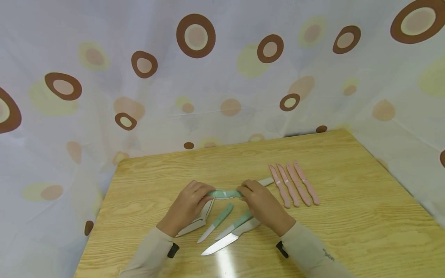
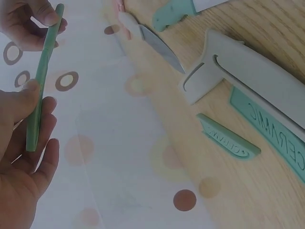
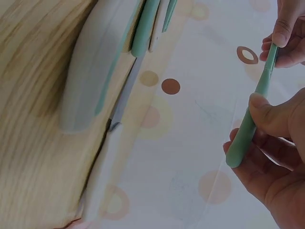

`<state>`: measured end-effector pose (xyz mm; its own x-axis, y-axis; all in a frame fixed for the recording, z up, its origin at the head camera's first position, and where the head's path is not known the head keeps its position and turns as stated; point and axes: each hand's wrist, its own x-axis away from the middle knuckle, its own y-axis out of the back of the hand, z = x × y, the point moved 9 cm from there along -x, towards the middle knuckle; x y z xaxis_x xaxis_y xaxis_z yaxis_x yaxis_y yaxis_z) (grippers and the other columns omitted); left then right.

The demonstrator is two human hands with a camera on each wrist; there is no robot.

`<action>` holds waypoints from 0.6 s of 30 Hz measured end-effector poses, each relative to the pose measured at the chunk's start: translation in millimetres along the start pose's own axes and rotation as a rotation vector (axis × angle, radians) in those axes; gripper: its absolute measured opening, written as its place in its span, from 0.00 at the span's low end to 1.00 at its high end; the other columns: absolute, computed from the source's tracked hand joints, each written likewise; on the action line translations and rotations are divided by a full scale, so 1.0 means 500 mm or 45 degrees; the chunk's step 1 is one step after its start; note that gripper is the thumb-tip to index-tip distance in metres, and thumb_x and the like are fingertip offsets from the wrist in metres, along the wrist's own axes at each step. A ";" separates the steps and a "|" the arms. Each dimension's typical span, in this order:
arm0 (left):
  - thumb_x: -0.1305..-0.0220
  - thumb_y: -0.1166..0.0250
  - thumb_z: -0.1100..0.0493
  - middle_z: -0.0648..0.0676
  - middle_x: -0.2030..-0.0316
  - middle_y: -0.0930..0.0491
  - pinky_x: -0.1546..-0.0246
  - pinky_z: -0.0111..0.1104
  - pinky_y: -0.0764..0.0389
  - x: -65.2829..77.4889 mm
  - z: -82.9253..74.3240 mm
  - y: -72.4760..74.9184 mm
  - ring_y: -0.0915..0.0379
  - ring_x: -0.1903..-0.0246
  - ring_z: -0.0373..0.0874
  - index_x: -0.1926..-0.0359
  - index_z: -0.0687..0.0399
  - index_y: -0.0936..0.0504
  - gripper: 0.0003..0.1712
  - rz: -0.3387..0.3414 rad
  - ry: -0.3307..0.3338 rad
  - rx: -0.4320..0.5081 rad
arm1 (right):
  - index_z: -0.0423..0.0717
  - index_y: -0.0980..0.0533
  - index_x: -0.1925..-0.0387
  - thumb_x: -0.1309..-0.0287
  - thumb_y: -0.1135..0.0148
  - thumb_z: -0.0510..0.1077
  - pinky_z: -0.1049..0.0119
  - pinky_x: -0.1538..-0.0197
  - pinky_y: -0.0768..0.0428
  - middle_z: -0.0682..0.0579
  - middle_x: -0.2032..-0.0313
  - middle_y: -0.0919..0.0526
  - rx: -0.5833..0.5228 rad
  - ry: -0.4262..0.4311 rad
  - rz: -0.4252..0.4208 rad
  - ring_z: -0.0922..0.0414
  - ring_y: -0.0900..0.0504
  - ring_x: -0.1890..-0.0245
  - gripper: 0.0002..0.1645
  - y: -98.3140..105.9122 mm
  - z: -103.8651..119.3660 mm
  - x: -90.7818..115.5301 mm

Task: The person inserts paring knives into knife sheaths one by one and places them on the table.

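Both hands hold one green knife in its green sheath, raised level above the table. My left hand (image 1: 189,202) pinches the sheath (image 1: 218,194) at its end, thumb on one face and fingers on the other. My right hand (image 1: 262,204) grips the green handle (image 3: 245,136) between thumb and fingers. Little or no blade shows between handle and sheath. Below the hands lie a small green-handled knife (image 1: 222,216), a second green-handled knife (image 1: 240,221) partly behind the right hand, and a large white-handled knife (image 1: 222,244) with a bare shiny blade.
White sheaths (image 1: 192,226) lie under the left forearm. Green sheaths marked CERAMIC (image 2: 229,141) show in the left wrist view. Several pink knives (image 1: 293,189) lie side by side at the right. A white-handled knife (image 1: 266,181) lies beyond the right hand. A patterned cloth (image 1: 222,77) surrounds the wooden table.
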<state>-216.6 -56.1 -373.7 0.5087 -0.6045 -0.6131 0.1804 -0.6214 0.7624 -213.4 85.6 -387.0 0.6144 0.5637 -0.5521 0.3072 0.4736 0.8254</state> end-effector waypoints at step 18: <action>0.41 0.35 0.53 0.55 0.49 0.26 0.49 0.44 0.29 0.101 0.183 -0.071 0.33 0.48 0.51 0.45 0.60 0.25 0.25 0.372 0.796 0.103 | 0.28 0.23 0.63 0.49 0.34 0.35 0.60 0.66 0.20 0.42 0.68 0.23 0.051 -0.539 0.130 0.51 0.22 0.70 0.13 0.023 -0.246 0.151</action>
<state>-274.7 -110.1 -450.8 0.9207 -0.3670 -0.1324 -0.0884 -0.5269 0.8453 -252.8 216.8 -433.4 0.8844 0.2754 -0.3769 0.2518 0.3985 0.8819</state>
